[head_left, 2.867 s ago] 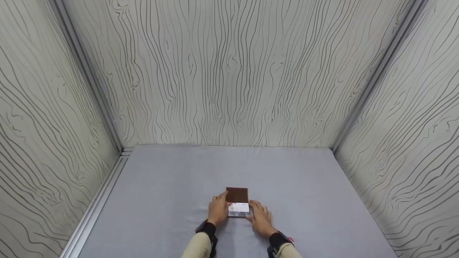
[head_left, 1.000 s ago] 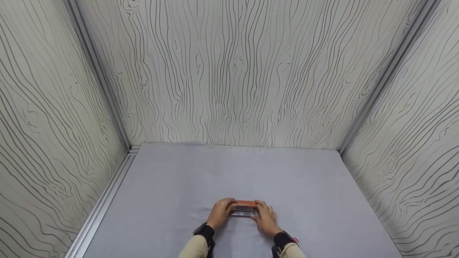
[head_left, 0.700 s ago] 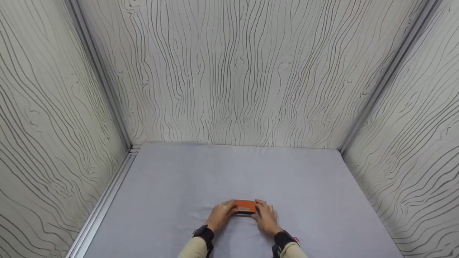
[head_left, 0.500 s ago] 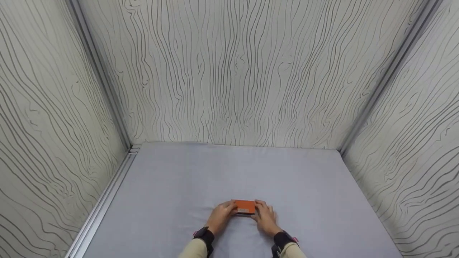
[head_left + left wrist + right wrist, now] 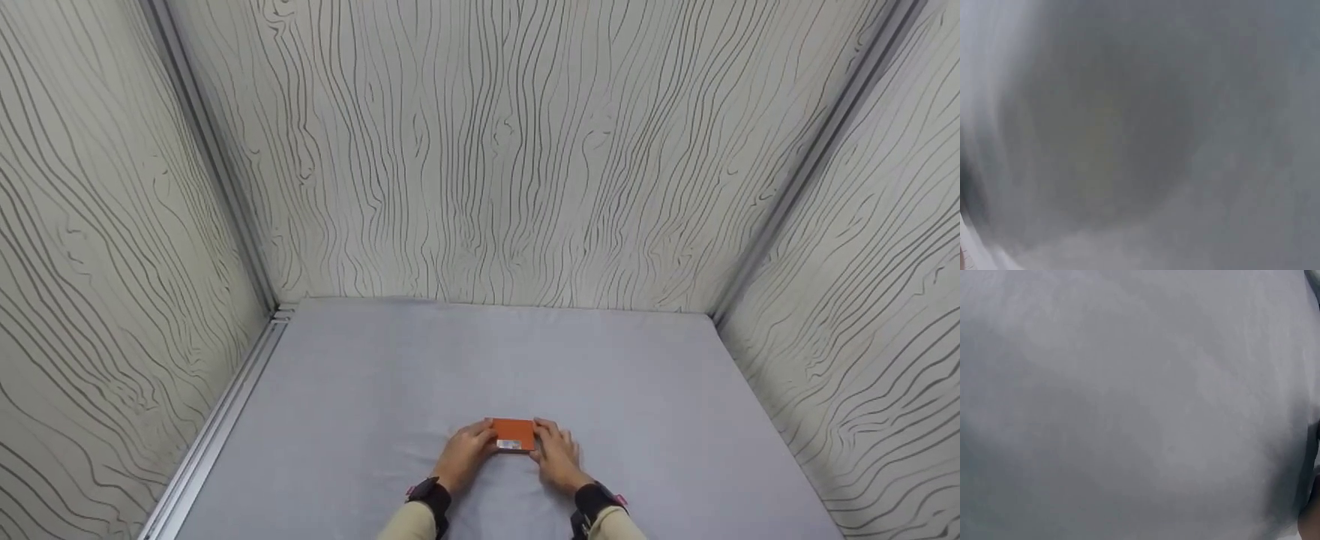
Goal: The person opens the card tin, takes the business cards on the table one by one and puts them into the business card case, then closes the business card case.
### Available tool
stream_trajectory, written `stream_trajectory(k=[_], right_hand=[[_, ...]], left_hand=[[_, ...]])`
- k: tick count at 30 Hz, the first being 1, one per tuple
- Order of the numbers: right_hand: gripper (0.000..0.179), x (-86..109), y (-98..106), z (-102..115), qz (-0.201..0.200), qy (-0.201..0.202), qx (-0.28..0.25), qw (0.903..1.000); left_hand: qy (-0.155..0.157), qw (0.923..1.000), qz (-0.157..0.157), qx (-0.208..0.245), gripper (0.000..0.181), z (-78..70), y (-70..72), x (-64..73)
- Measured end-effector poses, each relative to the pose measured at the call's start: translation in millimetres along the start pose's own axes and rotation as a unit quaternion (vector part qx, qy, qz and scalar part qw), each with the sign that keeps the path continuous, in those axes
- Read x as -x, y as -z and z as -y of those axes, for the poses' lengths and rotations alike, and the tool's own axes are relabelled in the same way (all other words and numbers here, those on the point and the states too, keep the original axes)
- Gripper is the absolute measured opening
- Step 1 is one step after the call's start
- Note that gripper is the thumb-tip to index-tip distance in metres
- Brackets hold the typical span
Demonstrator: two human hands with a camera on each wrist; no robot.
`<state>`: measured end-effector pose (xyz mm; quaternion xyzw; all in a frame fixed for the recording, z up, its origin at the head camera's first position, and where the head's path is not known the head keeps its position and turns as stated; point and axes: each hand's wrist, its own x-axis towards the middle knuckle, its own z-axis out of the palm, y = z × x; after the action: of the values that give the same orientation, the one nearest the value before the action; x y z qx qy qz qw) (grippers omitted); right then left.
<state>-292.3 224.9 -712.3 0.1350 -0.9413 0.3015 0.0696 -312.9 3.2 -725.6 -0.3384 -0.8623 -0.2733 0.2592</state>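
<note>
On the grey cloth lies a small orange card holder [image 5: 514,430], closed, with a pale label patch along its near edge. My left hand [image 5: 461,456] grips its left end, fingers at the far corner and thumb toward the near side. The right end is held by my right hand [image 5: 558,459] in a similar way. Whatever is inside the holder is hidden under the orange cover. Both wrist views show little but blurred grey cloth; a sliver of skin [image 5: 1310,517] appears at the right wrist view's lower right edge.
A grey cloth [image 5: 360,375] covers the table. Wood-grain panels stand at the back [image 5: 480,165], left and right. A metal rail [image 5: 217,420] runs along the table's left side. Dark bands with devices sit on both wrists.
Earlier the holder lay unfolded, showing a brown inside and a white card. Its far flap has swung toward me and down, so the orange outside now faces up. Both hands stayed at its ends.
</note>
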Motion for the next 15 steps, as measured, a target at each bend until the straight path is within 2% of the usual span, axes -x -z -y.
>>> stream_trajectory(k=[6, 8, 12, 15], right_hand=[[0.046, -5.8, 0.2, 1.7, 0.019, -0.002, -0.002, 0.9998], [0.048, -6.0, 0.9, 0.5, 0.013, 0.01, 0.002, 0.9999], [0.048, -4.5, 3.5, -2.9, -0.008, 0.026, 0.016, 0.9995], [0.046, -4.3, 8.7, -4.6, -0.003, 0.019, 0.01, 0.9998]], left_hand=[[0.005, 0.9998, -0.017, -0.005, 0.019, -1.5, 2.0, -1.7], [0.007, 0.9999, -0.012, -0.009, 0.018, -2.6, 1.7, -3.2], [0.013, 0.9995, 0.02, -0.021, 0.018, -4.3, 0.2, -7.5], [0.013, 0.9988, 0.038, -0.028, 0.017, -5.3, -0.5, -11.0]])
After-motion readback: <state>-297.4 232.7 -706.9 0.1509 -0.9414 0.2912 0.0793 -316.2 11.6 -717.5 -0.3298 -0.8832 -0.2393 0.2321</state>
